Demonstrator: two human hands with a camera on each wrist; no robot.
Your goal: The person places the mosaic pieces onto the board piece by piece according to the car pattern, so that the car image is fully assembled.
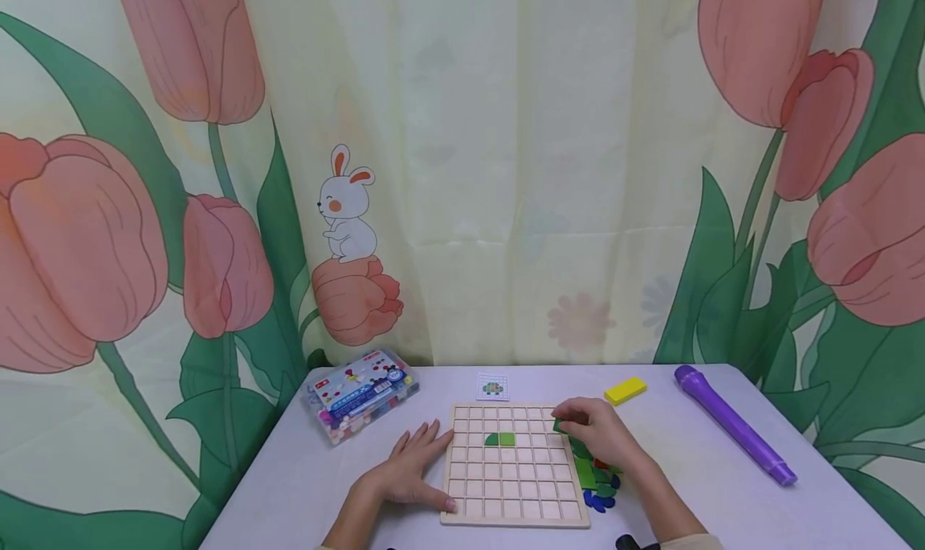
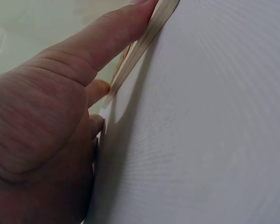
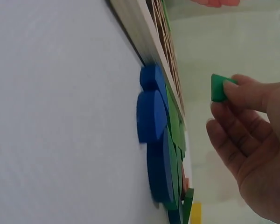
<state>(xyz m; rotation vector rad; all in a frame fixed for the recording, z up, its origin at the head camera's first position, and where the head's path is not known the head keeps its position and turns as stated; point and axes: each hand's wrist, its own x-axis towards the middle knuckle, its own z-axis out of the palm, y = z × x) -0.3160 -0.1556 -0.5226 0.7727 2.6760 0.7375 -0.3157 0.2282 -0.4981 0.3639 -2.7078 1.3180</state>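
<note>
A wooden grid board (image 1: 515, 486) lies on the table; two pieces sit side by side in its upper cells, a dark green quarter-round (image 1: 492, 440) and a light green square (image 1: 507, 439). My left hand (image 1: 409, 468) rests spread at the board's left edge, thumb on the near corner. Between thumb and fingers, my right hand (image 1: 594, 431) pinches a small green piece (image 3: 218, 87) above the board's upper right edge. Below that hand, along the right side, lies a pile of loose green, red and blue pieces (image 3: 151, 116), partly hidden by the hand in the head view.
Behind the board lies a small pattern card (image 1: 493, 387). A clear plastic case with a printed lid (image 1: 367, 393) stands at the back left. To the right are a yellow block (image 1: 625, 390) and a purple microphone-shaped stick (image 1: 737, 426). A printed curtain (image 1: 520, 173) hangs behind.
</note>
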